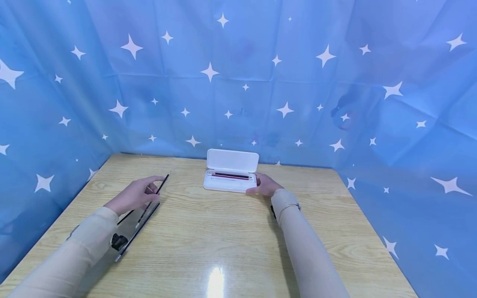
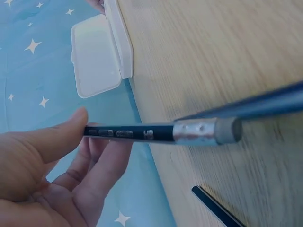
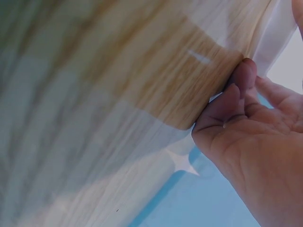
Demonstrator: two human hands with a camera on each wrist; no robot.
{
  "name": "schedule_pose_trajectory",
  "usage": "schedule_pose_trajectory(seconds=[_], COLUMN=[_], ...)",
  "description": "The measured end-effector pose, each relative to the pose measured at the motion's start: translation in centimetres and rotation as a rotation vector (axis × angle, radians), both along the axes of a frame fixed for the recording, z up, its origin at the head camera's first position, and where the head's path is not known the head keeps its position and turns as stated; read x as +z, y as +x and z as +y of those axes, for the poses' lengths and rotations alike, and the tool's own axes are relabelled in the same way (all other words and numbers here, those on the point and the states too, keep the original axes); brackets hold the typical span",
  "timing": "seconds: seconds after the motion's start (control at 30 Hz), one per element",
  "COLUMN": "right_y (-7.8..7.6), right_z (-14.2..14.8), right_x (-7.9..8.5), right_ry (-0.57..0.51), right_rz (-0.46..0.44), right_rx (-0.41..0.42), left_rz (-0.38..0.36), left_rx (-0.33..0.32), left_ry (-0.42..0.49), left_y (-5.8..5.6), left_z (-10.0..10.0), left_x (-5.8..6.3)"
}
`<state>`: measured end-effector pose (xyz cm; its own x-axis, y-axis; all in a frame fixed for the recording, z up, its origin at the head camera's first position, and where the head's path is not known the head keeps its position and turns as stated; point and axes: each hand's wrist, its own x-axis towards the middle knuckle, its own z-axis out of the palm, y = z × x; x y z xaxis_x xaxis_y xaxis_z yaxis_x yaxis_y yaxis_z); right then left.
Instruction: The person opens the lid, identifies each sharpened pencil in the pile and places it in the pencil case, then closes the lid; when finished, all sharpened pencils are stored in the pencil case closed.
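My left hand (image 1: 139,193) pinches a black pencil (image 1: 162,183) between thumb and fingers, above the left side of the table. In the left wrist view the pencil (image 2: 156,133) shows its grey eraser and silver ferrule turned toward the camera. Two more dark pencils lie near that hand: one long pencil (image 1: 138,231) beside the forearm, another (image 1: 125,217) partly hidden by the wrist. At the table's back stands a white pencil case (image 1: 223,186), lid up, with a dark pencil and a red pencil inside. My right hand (image 1: 266,185) holds the case by its right end.
The wooden table (image 1: 208,231) ends at the back against a blue star-patterned curtain (image 1: 238,54), which also hangs on both sides. The raised lid (image 1: 232,160) leans back toward that curtain.
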<state>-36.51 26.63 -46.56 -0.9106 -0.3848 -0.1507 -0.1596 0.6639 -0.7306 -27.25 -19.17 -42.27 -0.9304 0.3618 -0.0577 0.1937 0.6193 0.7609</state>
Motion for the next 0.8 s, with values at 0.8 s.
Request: schedule_pose_trajectory(seconds=[0.8], right_y=[1.3], right_z=[-0.5], right_x=[1.5], right_ry=[-0.04], right_rz=[0.019], right_rx=[0.024], left_rz=[0.18], left_rx=[0.033], left_ry=[0.061], left_y=[-1.9], left_z=[1.5], left_x=[-0.3])
